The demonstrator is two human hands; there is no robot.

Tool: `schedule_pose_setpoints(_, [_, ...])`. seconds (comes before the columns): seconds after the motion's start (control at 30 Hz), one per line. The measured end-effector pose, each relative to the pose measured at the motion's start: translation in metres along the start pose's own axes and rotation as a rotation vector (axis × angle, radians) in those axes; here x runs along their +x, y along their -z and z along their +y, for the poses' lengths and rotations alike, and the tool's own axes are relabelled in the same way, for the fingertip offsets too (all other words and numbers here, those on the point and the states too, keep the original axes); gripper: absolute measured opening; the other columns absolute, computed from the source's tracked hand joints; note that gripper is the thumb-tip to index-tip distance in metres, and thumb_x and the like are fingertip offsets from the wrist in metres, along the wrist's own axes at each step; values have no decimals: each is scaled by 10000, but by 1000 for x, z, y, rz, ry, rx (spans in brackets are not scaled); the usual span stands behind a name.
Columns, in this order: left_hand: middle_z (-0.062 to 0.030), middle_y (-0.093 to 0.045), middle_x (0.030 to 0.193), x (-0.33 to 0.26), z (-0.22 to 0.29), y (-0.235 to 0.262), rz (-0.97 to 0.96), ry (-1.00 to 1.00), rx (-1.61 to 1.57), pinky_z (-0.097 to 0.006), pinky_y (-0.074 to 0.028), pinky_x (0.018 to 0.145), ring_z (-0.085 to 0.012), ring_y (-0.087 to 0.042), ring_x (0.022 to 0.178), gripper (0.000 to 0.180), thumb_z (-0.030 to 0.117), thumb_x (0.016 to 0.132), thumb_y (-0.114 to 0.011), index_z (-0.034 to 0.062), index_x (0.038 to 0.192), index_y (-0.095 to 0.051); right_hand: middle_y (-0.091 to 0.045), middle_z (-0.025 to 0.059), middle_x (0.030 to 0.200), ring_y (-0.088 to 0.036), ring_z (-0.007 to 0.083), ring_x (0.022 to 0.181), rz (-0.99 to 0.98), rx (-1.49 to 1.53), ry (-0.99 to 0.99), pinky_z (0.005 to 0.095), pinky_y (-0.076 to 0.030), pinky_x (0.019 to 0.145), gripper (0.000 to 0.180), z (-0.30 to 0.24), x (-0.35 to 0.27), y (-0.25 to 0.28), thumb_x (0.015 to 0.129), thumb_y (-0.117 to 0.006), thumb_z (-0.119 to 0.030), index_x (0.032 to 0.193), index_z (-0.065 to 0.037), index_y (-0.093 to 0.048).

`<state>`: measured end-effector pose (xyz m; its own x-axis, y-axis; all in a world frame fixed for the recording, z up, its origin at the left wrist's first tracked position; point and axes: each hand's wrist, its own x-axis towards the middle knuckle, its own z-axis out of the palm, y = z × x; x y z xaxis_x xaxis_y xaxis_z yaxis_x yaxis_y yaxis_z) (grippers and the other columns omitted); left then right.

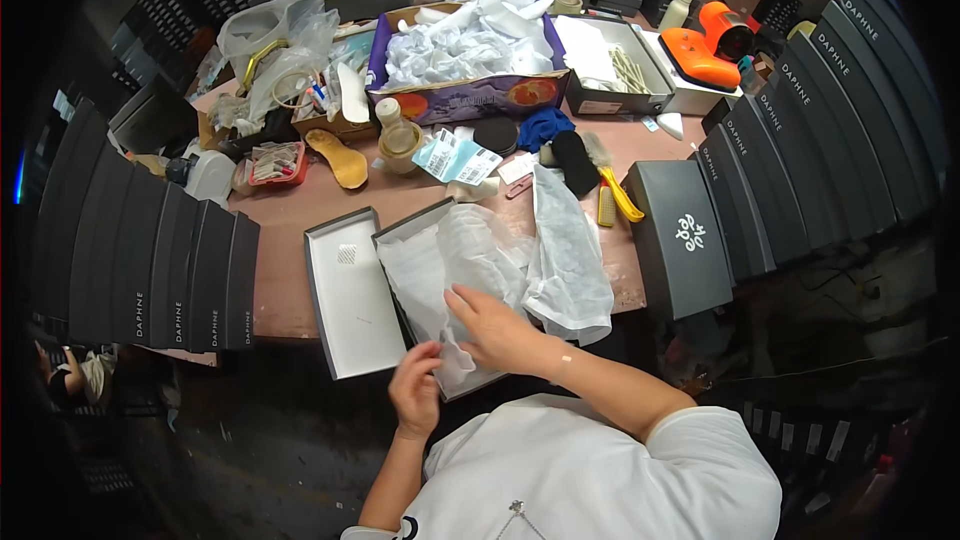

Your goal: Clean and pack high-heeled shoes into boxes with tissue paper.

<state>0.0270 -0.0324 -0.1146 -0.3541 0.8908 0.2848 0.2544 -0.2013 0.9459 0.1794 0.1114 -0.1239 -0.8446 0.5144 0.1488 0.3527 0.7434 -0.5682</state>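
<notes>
White tissue paper (412,275) lines an open dark shoebox (447,392) in front of me, covering a bulging shape wrapped in the same paper (482,245). My right hand (492,330) rests on the paper near the box's close end, fingers extended. At the box's near left corner, my left hand (416,387) touches the paper's edge with loosely bent fingers. The box lid (357,315) lies inner side up to the left, its inside white. Another bundle in white paper (567,260) lies along the box's right side; its contents are hidden.
Stacked black shoeboxes (150,250) wall the left, and more boxes (770,180) the right, beside a grey box (680,235). Behind are a purple carton (470,98) of crumpled paper, a bottle (398,135), a tan insole (340,160), a yellow-handled brush (620,195) and an orange device (705,50).
</notes>
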Motion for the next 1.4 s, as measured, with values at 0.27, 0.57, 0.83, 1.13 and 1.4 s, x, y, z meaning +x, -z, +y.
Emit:
schedule_pose_setpoints(0.27, [-273, -350, 1449, 84, -27, -43, -580, -139, 1020, -519, -208, 1134, -401, -297, 1380, 759, 335, 832, -681, -89, 1380, -370, -460, 189, 1378, -380, 389, 1321, 51, -438, -150, 568, -290, 1062, 367, 46, -67, 101, 788, -640, -123, 1152, -122, -596])
schedule_pose_setpoints(0.57, [-277, -399, 1395, 76, -56, -44, -906, 60, 1270, -479, -200, 1118, -380, -323, 1335, 980, 665, 821, -534, -131, 1364, -357, -223, 221, 1534, -314, 424, 1358, -276, -435, -104, 589, -292, 1064, 1079, 3, -54, 167, 648, -845, -370, 1524, -221, -233])
schedule_pose_setpoints(0.83, [-221, -534, 1303, 74, -50, -43, -625, -115, 954, -451, -372, 1030, -317, -493, 1234, 610, 350, 825, -670, -60, 1252, -523, -563, 111, 873, -577, 324, 858, 286, -271, -157, 452, -457, 790, 99, 75, -48, 135, 788, -585, -27, 880, -55, -609])
schedule_pose_setpoints(1.13, [-107, -664, 1084, 101, 26, -53, -94, 186, -275, -352, -486, 935, -280, -626, 1058, 377, 330, 973, -551, 18, 1169, -633, -649, 93, 839, -588, 141, 732, 732, 249, -5, 271, -470, 675, 108, 29, 19, 266, 941, -575, -63, 962, 24, -635])
schedule_pose_setpoints(1.4, [-111, -511, 1342, 61, 80, -64, -455, 730, -1420, -365, -398, 1054, -232, -476, 1258, 564, 329, 921, -520, 42, 1395, -419, -590, 114, 870, -590, 286, 814, -67, 846, 513, 345, -487, 719, 100, -126, 1, 153, 915, -599, -71, 1004, -29, -618])
